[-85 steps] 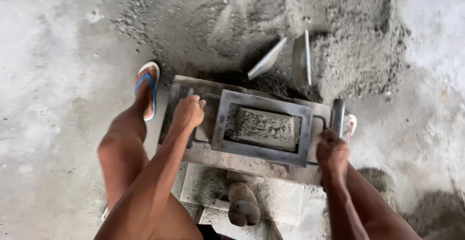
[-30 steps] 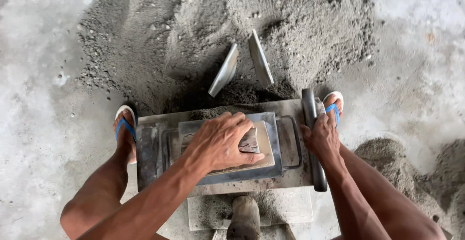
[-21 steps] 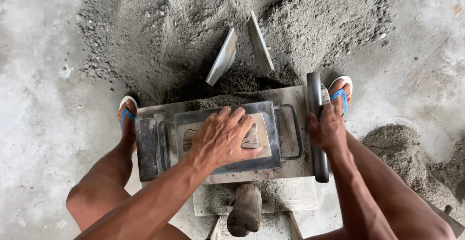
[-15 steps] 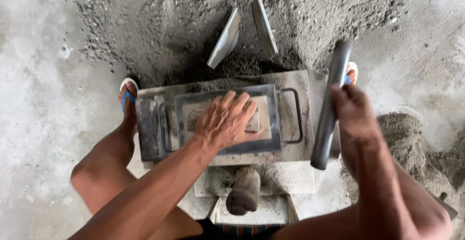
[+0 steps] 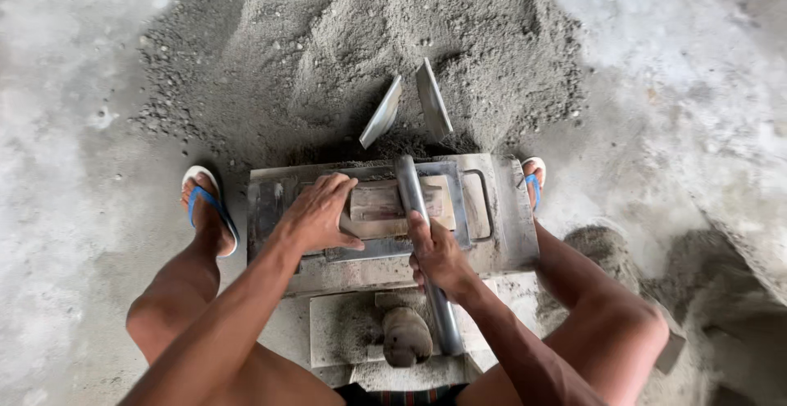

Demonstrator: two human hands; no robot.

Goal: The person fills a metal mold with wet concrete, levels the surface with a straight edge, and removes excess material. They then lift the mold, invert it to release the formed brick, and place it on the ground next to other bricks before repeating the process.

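Grey steel rectangular mould box (image 5: 484,209) sits on concrete slab, w/ pale flat wooden press block (image 5: 385,203) inside its frame. L hand (image 5: 318,214) flat, fingers spread, pressing block's left end. R hand (image 5: 438,254) clamped round dark metal pipe (image 5: 420,234), pipe lying across block. Two flat metal plates (image 5: 406,109) stuck upright in grey sand heap (image 5: 393,37) just beyond mould. Blue flip-flops (image 5: 206,205) either side of mould.

A dark grey metal pipe (image 5: 420,242) lies lengthwise across the wooden plate (image 5: 385,203), its far end resting on the plate's middle and its near end reaching past the mould's front edge. The pale, flat plate sits inside the rectangular steel mould (image 5: 385,209), which stands level on a dusty slab.
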